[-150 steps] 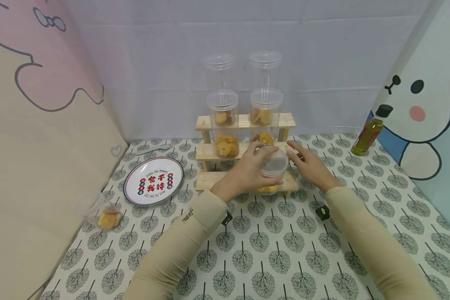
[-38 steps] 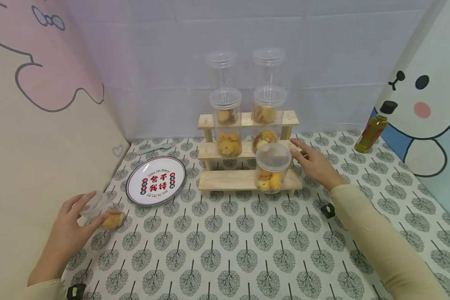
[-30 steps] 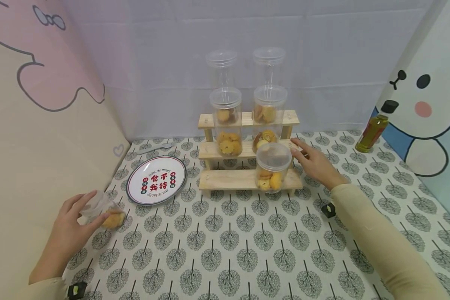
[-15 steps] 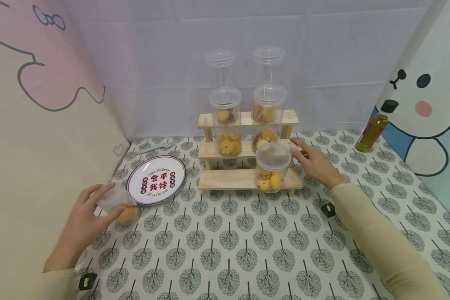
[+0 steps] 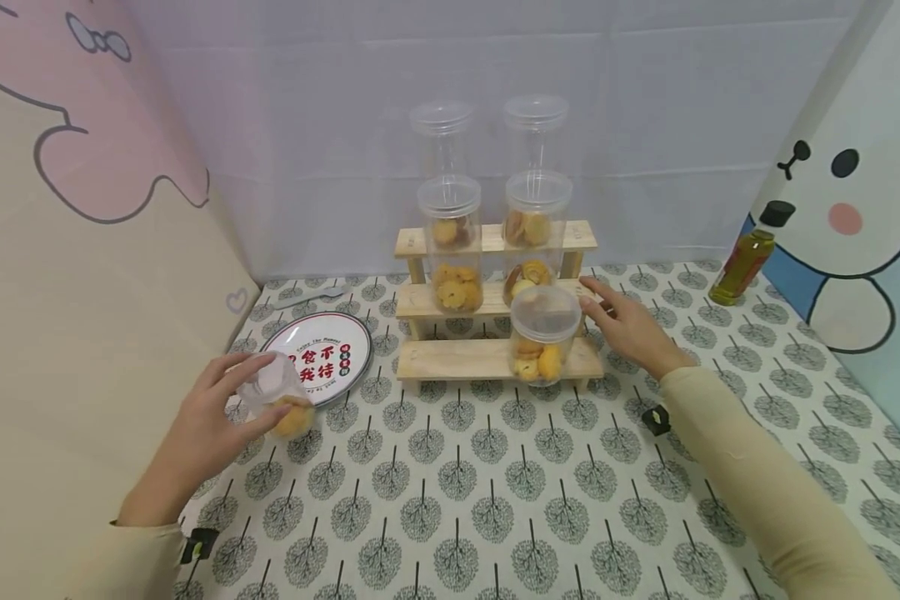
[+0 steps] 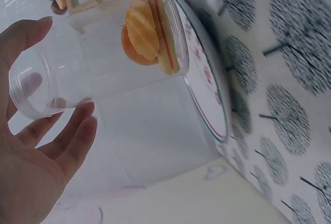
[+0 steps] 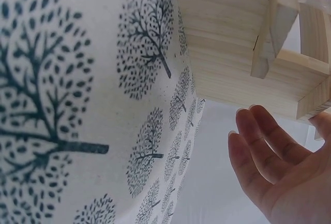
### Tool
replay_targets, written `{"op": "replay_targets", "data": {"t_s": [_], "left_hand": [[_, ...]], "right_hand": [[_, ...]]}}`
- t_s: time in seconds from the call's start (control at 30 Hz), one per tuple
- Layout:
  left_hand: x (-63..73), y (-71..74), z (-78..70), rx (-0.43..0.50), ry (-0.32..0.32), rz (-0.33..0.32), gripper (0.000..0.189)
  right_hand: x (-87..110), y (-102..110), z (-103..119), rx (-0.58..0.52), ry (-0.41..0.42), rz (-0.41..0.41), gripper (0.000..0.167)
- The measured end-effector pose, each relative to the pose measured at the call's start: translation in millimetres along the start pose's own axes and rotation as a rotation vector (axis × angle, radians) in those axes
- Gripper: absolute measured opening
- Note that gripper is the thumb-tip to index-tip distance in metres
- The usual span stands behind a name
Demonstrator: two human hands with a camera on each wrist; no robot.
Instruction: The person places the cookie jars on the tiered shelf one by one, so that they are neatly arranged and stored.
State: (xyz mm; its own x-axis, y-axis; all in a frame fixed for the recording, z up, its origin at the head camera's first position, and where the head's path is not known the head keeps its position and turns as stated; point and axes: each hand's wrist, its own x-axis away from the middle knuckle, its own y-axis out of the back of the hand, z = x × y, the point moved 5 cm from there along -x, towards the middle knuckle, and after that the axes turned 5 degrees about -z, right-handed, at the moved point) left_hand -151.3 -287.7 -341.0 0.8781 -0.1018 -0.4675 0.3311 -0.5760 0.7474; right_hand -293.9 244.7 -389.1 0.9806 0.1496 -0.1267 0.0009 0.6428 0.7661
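My left hand [image 5: 213, 417] grips a clear lidded jar [image 5: 266, 385] near its lid, with cookies [image 6: 142, 30] at its bottom. The jar is tilted in the head view and overlaps the near left part of a white plate [image 5: 337, 354] with red characters. My right hand [image 5: 630, 329] is at the right end of a three-tier wooden rack [image 5: 450, 360]; its index finger touches the rack, and the other fingers in the right wrist view hold nothing. A jar of cookies [image 5: 546, 333] stands at the right of the lowest tier, close to the right fingertips.
Two jars, left [image 5: 453, 250] and right [image 5: 537, 217], stand on the middle tier, with two more behind them on top. A grey fork [image 5: 315, 296] lies behind the plate. An oil bottle [image 5: 742, 262] stands far right. Fabric walls bound the patterned tablecloth [image 5: 450, 483].
My left hand has left the lowest-tier jar, taken hold of the jar at far left, and carried it right and away towards the plate. My right hand has stayed at the rack's end.
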Motion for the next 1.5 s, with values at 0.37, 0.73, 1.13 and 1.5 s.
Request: {"op": "replay_targets", "data": {"t_s": [0.37, 0.73, 1.13, 1.5], "left_hand": [[-30.3, -30.3, -44.7, 0.089, -0.138, 0.007, 0.069], [-62.6, -73.6, -90.7, 0.216, -0.243, 0.055, 0.070], [-89.8, -115.9, -125.9, 0.293, -0.241, 0.120, 0.071], [-101.2, -142.9, -137.1, 0.285, -0.254, 0.173, 0.067]], "right_hand": [[-0.1, 0.6, -1.0, -0.003, -0.003, -0.010, 0.066], [1.3, 1.9, 1.2, 0.006, 0.007, -0.004, 0.064], [2.3, 0.5, 0.6, -0.007, 0.010, -0.015, 0.064], [2.3, 1.0, 1.7, -0.007, 0.023, -0.010, 0.065]]}}
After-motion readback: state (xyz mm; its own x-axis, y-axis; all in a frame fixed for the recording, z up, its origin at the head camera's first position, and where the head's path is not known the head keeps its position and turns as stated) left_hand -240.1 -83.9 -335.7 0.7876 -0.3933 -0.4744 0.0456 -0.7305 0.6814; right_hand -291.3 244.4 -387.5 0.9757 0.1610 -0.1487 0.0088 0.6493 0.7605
